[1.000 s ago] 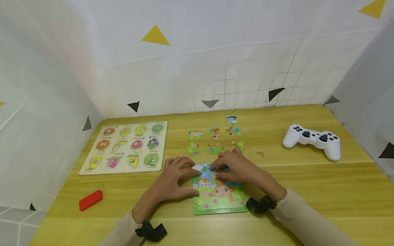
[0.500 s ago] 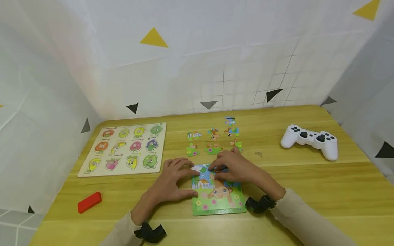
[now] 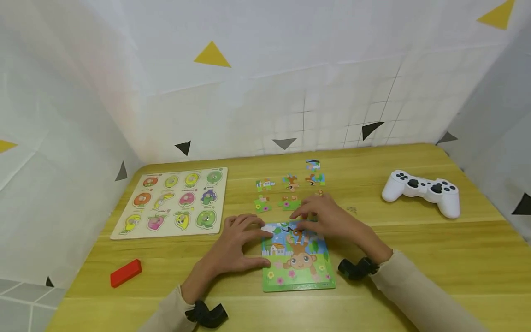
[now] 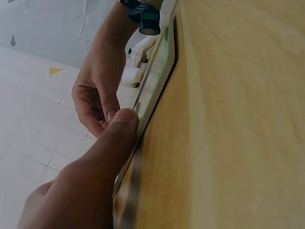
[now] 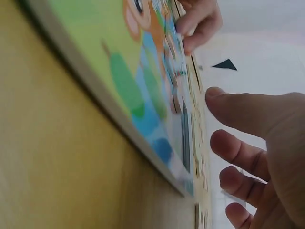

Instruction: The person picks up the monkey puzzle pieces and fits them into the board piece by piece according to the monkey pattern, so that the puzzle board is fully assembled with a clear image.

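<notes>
A green-rimmed monkey jigsaw puzzle board [image 3: 298, 287] lies flat on the table. My left hand [image 3: 234, 246] is at its left side, thumb and index finger spread apart and touching the board's edge; in the left wrist view the thumb [image 4: 119, 129] rests right at that edge. My right hand [image 3: 332, 219] hovers over the board's top right, its fingers apart with nothing between them in the right wrist view. A raised puzzle piece [image 5: 175, 93] sits in the board beside a gap. Behind the board lie several loose pieces [image 3: 290, 204], one partly hidden by my right hand.
A wooden fruit puzzle board [image 3: 168, 212] stands flat at the left back, with a red block [image 3: 126, 273] in front of it. A white game controller [image 3: 421, 190] lies at the right. White cloth walls [image 3: 257, 110] enclose the table's back and sides.
My right hand has lifted a little up and right from the board's top row, uncovering more of the picture there. The left hand stays at the left edge.
</notes>
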`<state>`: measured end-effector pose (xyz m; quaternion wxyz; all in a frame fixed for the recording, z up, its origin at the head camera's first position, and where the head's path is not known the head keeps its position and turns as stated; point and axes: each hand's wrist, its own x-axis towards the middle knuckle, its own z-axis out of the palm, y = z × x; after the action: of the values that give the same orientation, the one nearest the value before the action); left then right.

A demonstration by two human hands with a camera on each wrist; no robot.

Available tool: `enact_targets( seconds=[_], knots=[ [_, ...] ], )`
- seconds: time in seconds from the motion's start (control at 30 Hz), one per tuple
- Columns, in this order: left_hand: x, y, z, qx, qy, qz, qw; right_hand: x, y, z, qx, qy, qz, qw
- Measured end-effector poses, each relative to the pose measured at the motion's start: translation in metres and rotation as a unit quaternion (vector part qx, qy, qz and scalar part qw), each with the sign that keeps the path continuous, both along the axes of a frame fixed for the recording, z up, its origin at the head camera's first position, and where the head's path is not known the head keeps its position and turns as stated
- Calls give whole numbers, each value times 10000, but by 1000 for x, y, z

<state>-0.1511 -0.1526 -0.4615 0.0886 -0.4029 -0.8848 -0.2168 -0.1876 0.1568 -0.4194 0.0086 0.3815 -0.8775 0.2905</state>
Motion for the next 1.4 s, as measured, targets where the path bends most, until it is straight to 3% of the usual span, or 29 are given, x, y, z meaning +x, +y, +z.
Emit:
enact_targets(
  seconds=[0.2,0.43,0.6,0.87,1.1,1.4],
  knots=[
    [-1,0,-1,-20,35,-23,10000,-13,16,-2,-595,264,-115,9978],
    [-2,0,1,3,88,-52,9999,-28,34,0,-894,674,-740,9910],
    [-5,-2,3,-31,128,-55,9999,-37,45,2,-1181,972,-886,9842],
    [-4,-4,3,-53,101,0,9999,-48,56,2,-1060,218,-1423,9839],
    [-3,-3,0,-34,116,-15,9999,-59,65,1,-982,-359,-1859,9770],
    [-1,1,-2,9,94,-51,9999,-77,72,-4,-891,-654,-2099,9715]
  ],
)
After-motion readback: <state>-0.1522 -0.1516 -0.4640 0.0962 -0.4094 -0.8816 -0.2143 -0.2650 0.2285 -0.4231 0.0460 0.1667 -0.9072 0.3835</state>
